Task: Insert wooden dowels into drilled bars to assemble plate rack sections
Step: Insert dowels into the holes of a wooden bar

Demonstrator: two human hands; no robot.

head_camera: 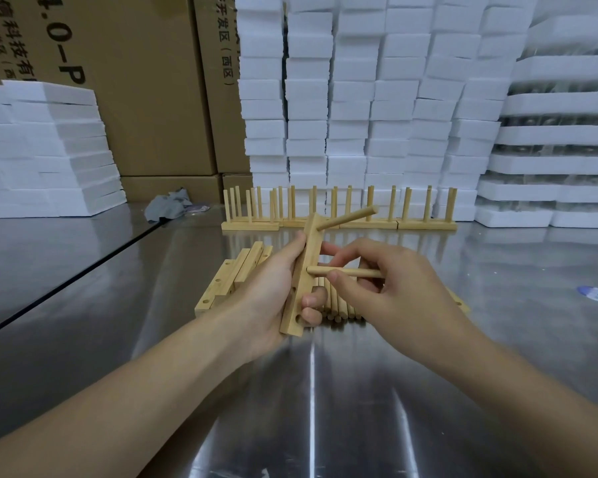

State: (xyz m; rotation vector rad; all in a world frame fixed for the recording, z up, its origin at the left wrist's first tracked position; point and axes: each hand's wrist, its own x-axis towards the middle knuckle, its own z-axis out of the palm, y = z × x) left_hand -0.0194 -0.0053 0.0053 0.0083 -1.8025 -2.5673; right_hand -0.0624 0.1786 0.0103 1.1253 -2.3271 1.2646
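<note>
My left hand (273, 291) grips a drilled wooden bar (302, 270) held nearly upright above the metal table. One dowel (347, 218) sticks out of the bar's upper hole, pointing right. My right hand (377, 281) pinches a second dowel (342, 271) whose left tip meets the bar at a middle hole. Two lower holes in the bar are open. Under my hands lie loose dowels (339, 305) and a pile of drilled bars (235, 281).
Several finished rack sections (339, 210) stand in a row at the back of the steel table (308, 408). White foam blocks (377, 98) are stacked behind and at left, cardboard boxes (145, 98) at back left. A grey rag (168, 205) lies near them.
</note>
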